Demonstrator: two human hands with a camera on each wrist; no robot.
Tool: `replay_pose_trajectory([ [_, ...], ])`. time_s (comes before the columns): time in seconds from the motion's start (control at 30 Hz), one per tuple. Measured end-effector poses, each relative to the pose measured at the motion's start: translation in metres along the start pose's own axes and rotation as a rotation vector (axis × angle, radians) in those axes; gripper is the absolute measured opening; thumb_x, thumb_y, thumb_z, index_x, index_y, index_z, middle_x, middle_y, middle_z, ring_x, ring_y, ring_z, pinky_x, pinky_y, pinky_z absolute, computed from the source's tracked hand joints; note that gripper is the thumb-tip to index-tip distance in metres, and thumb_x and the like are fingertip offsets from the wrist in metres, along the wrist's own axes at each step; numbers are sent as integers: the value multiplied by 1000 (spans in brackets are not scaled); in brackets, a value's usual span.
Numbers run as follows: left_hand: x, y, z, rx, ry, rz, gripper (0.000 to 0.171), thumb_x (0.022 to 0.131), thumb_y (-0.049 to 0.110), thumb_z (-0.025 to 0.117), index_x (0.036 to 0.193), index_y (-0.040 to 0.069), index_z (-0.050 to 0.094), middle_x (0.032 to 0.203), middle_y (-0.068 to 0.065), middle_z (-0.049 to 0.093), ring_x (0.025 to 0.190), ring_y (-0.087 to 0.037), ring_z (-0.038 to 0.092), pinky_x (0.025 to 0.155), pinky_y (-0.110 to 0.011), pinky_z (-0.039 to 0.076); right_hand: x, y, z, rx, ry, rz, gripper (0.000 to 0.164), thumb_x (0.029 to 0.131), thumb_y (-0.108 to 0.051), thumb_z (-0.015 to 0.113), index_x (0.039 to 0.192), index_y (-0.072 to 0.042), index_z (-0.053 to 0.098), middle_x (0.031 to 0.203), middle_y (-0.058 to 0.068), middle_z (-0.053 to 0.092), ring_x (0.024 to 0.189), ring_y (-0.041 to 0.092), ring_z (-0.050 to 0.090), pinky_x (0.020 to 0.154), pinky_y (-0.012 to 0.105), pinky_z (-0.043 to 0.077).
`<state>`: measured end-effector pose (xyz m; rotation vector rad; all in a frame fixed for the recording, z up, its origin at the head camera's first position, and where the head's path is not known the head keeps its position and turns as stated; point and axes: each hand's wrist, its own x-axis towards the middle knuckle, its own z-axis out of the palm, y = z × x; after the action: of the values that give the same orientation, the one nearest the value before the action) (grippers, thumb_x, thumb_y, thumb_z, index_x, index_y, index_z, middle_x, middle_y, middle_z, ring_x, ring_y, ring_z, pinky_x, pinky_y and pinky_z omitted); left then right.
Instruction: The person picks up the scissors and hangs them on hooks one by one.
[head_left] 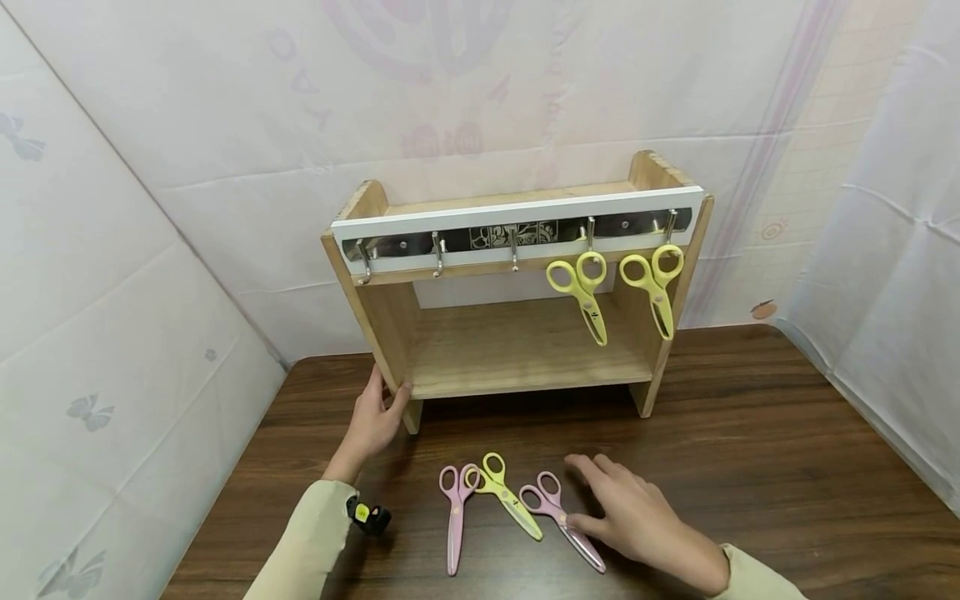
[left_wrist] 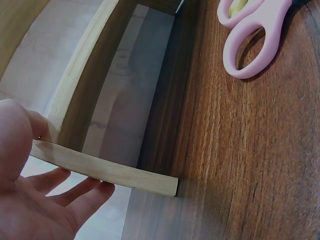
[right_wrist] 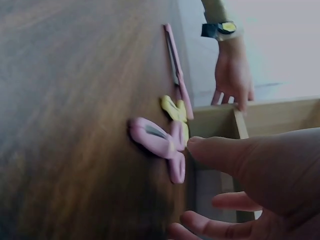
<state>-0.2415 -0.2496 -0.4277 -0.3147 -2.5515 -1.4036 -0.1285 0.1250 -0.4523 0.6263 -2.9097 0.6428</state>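
On the tabletop (head_left: 757, 467) stands the wooden shelf (head_left: 517, 354), its left side gripped by the left hand (head_left: 375, 421); the right hand (head_left: 637, 510), loosely spread and holding nothing, hovers just beside the rightmost pink scissors (head_left: 560, 515); the lying yellow scissors (head_left: 512, 502) overlap the leftmost pink scissors (head_left: 455, 517), so lifting either could drag its neighbour.
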Motion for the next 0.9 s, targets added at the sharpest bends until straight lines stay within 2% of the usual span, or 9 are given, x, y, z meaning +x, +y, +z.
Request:
replay_pose_trajectory([
  [0.1,-1,0,1,0,-1,1,56,109,19,52,158,6,28,143,-31,49,134,-48,49,96,-60,53,-2,-3,5,-8,-27,-13,67,77,-41,89,135,-18,62,106,-3,61,98,25,65,60,46,54],
  [0.23,-1,-1,1,9,2,9,54,109,20,52,156,6,30,144,-30,50,134,-49,49,95,-61,53,-5,-6,10,-35,-36,-46,62,76,-42,90,128,-18,66,101,-6,58,92,21,61,53,40,49],
  [0.5,0,1,0,14,-1,6,54,109,19,52,157,6,29,144,-30,50,135,-48,49,96,-61,53,-7,-4,11,-107,5,-90,44,76,-39,90,113,-21,73,92,-10,51,84,14,55,48,30,42],
  [0.7,0,2,-1,7,-5,-3,55,109,20,52,158,6,28,144,-30,49,136,-48,48,97,-61,53,-7,3,8,-117,43,-128,35,75,-33,91,105,-23,75,91,-12,54,80,14,57,48,29,43],
  [0.9,-1,2,0,15,-2,-10,55,110,20,51,157,6,28,144,-30,49,136,-47,48,97,-60,53,-6,10,4,-125,44,-159,21,79,-25,89,94,-23,74,85,-12,55,72,12,57,47,28,43],
])
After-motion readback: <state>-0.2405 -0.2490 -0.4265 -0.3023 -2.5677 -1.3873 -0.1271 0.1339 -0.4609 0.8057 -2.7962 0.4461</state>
